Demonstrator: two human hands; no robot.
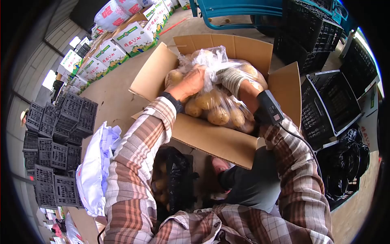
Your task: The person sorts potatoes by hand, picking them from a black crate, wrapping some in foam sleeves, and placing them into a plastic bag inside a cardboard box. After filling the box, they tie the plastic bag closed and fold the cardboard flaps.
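Note:
A clear plastic bag [221,103] full of potatoes [218,116] sits inside an open cardboard box [211,140], whose flaps are folded outward. My bare left hand [190,84] is closed on the gathered plastic near the top of the bag. Opposite it, my right hand [235,82], in a whitish striped glove, grips the same plastic from the right. The bunched end of the bag [215,57] rises between and beyond the two hands. Both sets of fingertips are partly hidden by plastic.
Black plastic crates [331,101] stand to the right, one with black plastic film [343,160]. More black crates [61,154] are stacked at left, near a white sack [95,175]. Printed cartons [134,38] line the back left. A blue vehicle frame [243,12] is behind the box.

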